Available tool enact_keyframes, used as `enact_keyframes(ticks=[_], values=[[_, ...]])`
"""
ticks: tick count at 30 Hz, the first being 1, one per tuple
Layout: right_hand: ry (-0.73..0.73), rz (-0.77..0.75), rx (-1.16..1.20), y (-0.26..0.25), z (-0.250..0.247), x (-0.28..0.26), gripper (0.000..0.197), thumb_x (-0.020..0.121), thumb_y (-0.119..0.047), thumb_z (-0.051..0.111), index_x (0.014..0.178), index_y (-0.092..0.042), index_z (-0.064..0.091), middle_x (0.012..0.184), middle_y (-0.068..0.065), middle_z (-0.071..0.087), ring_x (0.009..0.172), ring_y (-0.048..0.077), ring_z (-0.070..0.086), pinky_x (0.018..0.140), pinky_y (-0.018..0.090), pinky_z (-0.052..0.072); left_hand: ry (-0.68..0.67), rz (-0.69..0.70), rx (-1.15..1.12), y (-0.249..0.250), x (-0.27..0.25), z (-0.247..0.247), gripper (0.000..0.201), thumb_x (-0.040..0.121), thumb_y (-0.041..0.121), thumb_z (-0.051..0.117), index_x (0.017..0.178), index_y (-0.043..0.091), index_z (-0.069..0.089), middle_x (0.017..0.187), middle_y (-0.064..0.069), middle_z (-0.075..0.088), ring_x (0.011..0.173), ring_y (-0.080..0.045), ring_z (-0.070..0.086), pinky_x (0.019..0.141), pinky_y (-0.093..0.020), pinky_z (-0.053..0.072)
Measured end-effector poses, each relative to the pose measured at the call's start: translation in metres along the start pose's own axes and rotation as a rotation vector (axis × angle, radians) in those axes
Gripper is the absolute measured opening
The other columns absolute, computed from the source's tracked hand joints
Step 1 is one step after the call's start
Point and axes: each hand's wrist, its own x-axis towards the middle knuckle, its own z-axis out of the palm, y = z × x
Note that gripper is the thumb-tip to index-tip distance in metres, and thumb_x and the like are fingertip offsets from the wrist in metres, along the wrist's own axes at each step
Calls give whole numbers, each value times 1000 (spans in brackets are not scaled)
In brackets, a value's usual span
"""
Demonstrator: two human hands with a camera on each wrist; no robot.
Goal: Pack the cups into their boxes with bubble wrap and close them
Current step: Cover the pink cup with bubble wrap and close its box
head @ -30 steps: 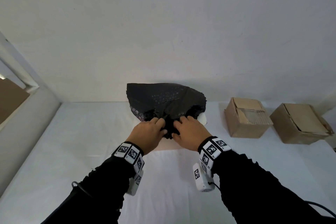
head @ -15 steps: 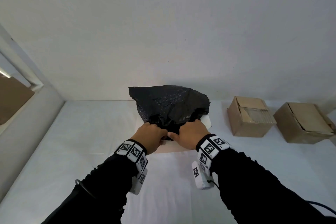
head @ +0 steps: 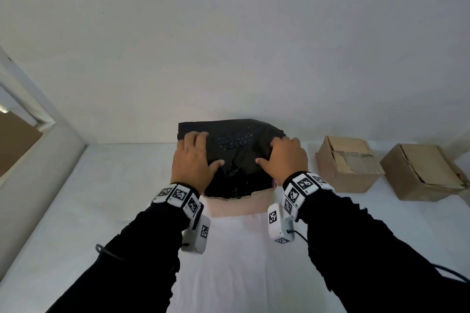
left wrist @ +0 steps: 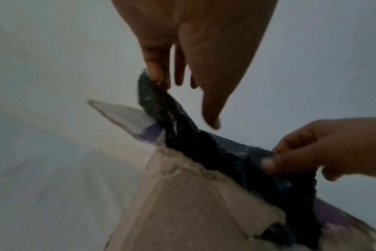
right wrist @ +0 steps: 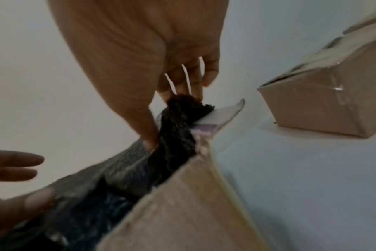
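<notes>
I have both hands on the black bubble wrap (head: pixel 236 150), which bulges out of the top of the open cardboard box (head: pixel 239 204) at the middle of the white desk (head: pixel 106 185). My left hand (head: pixel 194 161) lies on the left side of the wrap with fingers spread and pointing away from me, thumb out to the right across the sheet. The left wrist view shows its fingertips (left wrist: pixel 156 74) touching the far upper edge of the wrap (left wrist: pixel 204 144), though blur keeps me from telling whether that is a pinch or only a press. My right hand (head: pixel 286 160) has its grip on the right side: fingers curled over the top right edge, thumb reaching left on the near face. In the right wrist view the wrap's corner (right wrist: pixel 182 122) sits bunched between thumb and fingers (right wrist: pixel 191 86), so that hand is pinching it.

The wrap fills the box mouth and hides whatever is inside; I cannot see a cup. A pale flap with a purple inner strip (right wrist: pixel 217 117) sticks out behind the wrap on the right, and another (left wrist: pixel 127 117) on the left. The near box wall has a torn top edge.

Further right on the desk stand two more cardboard boxes, one (head: pixel 348 165) just beyond my right hand and another (head: pixel 422 173) at the far right, both with flaps folded down. Both forearms, in black sleeves, reach straight forward, roughly parallel.
</notes>
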Motion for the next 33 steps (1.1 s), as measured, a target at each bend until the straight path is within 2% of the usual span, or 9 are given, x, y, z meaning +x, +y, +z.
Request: enact_keyframes(ticks=[4, 8, 12, 16, 19, 22, 24, 29, 33], values=[[165, -186, -7, -4, 11, -6, 22, 77, -20, 68, 98, -15, 64, 95, 6, 64, 95, 30, 54, 73, 36, 44, -316, -96, 195, 1, 11, 5, 32, 88, 26, 65, 118, 15, 60, 111, -6, 57, 103, -27, 56, 82, -38, 50], [148, -418, 52, -12, 26, -12, 30, 63, 6, 68, 89, -8, 60, 93, 12, 57, 80, 31, 56, 55, 32, 39, -253, 27, 204, 1, 6, 13, 19, 95, 22, 54, 108, 15, 66, 109, -6, 54, 100, -26, 54, 71, -36, 47], [-33, -382, -28, -17, 33, -9, 34, 80, -3, 58, 113, -7, 51, 110, 13, 55, 93, 30, 59, 60, 33, 40, -265, 121, 226, 8, 6, 21, 14, 97, 17, 48, 108, 11, 56, 110, -8, 50, 95, -27, 56, 65, -35, 43], [-138, -324, 9, -26, 31, -5, 49, 89, -15, 50, 134, -7, 31, 92, 10, 61, 70, 29, 54, 57, 33, 37, -377, 164, 303, 15, 10, 24, 18, 93, 9, 44, 111, 9, 47, 112, -10, 55, 98, -29, 58, 73, -37, 47], [-228, -211, 105, -32, 26, 2, 40, 94, -27, 39, 129, -6, 38, 90, 13, 61, 71, 28, 47, 62, 33, 36, -452, 163, 288, 19, 13, 30, 20, 92, 9, 45, 111, 9, 41, 104, -11, 60, 92, -32, 62, 71, -40, 46], [-282, -162, 76, -34, 22, 11, 29, 95, -23, 37, 106, -4, 55, 103, 16, 64, 86, 33, 56, 67, 33, 37, -494, 254, 308, 20, 12, 37, 27, 90, 15, 47, 115, 11, 38, 95, -5, 67, 89, -28, 65, 90, -37, 41], [-279, -160, 22, -37, 23, 15, 22, 93, -11, 41, 95, -5, 61, 106, 16, 65, 93, 33, 61, 67, 32, 40, -458, 285, 370, 16, 13, 40, 28, 88, 16, 47, 115, 12, 40, 93, -1, 68, 88, -25, 64, 92, -32, 35], [-20, -232, -58, -38, 33, 15, 29, 84, -3, 53, 112, -6, 53, 133, 19, 36, 116, 33, 42, 71, 30, 39, -243, 306, 464, 4, 17, 40, 28, 66, 17, 67, 93, 17, 61, 104, -7, 58, 94, -29, 51, 80, -39, 39], [-23, -249, 74, -36, 45, 21, 42, 78, 0, 60, 115, -6, 42, 129, 17, 35, 105, 31, 49, 70, 31, 42, -230, 371, 352, -5, 23, 43, 46, 64, 15, 67, 109, 10, 59, 127, -14, 54, 103, -32, 60, 100, -45, 40]])
